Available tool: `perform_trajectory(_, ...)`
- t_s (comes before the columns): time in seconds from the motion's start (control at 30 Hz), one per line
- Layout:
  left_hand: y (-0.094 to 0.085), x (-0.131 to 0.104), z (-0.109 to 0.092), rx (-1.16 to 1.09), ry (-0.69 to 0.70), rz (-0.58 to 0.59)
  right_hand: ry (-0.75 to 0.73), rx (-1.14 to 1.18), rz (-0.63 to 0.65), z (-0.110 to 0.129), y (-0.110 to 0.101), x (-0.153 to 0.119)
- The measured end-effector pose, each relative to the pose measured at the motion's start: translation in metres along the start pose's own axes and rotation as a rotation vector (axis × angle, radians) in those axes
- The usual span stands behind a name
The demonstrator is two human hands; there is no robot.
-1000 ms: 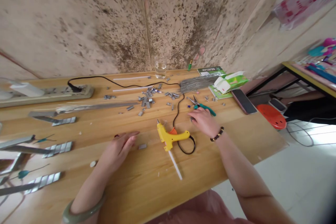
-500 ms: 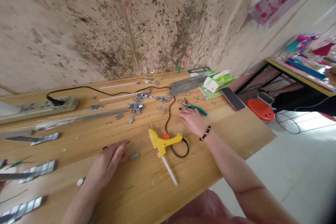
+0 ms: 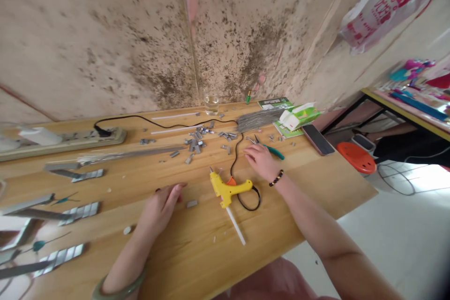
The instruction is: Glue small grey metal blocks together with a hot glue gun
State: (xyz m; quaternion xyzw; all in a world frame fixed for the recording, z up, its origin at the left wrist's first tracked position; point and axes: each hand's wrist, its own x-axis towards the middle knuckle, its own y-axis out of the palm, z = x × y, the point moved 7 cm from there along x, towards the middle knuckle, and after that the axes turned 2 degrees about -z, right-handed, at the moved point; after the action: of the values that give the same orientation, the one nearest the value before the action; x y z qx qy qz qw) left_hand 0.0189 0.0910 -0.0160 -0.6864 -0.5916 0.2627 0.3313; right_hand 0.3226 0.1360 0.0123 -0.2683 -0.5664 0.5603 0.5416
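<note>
My left hand (image 3: 162,206) rests on the wooden table with its fingers stretched to the right, holding nothing. Just right of its fingertips lies a small grey piece (image 3: 191,203). My right hand (image 3: 260,161) lies palm down beside the teal-handled pliers (image 3: 274,152), its fingers partly over them; whether it grips anything is unclear. Between my hands is a yellow glue gun (image 3: 228,191) with a white glue stick (image 3: 236,226) in it. Behind them, several small grey pieces (image 3: 194,143) are heaped near a bundle of thin wires (image 3: 258,120).
A power strip (image 3: 116,136) is at the back left, with a glass of water (image 3: 211,104) by the wall. Flat grey strips with silvery segments (image 3: 80,212) lie at left. A phone (image 3: 318,139) and tissue pack (image 3: 301,115) sit at right, near an orange stool (image 3: 356,157).
The view has turned left, so the table's things appear farther right and more of the left side shows. Both hands stay in nearly the same places on the table.
</note>
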Motion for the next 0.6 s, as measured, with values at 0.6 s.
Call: perform_trajectory(0.6,-0.005,-0.004,-0.011,-0.073,0.028,-0.053,-0.065,-0.203,0.188,0.053,0.036,0.084)
